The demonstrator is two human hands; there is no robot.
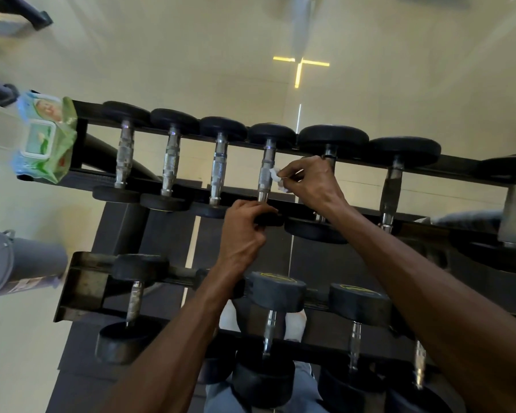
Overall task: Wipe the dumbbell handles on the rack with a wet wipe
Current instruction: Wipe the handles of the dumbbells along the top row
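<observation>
A black two-tier rack [447, 165] carries several black dumbbells with chrome handles. My right hand [310, 181] pinches a small white wet wipe [276, 175] against the right side of the fourth dumbbell's handle [265, 171] on the top tier. My left hand [245, 231] grips the near rubber head [270, 219] of that same dumbbell at the front rail. To the left, three more chrome handles [219, 171] stand bare.
A green and blue pack of wet wipes [44, 138] sits on the rack's top left end. A grey bin [15, 260] stands on the floor at the left. The lower tier holds several larger dumbbells [276, 290] beneath my forearms.
</observation>
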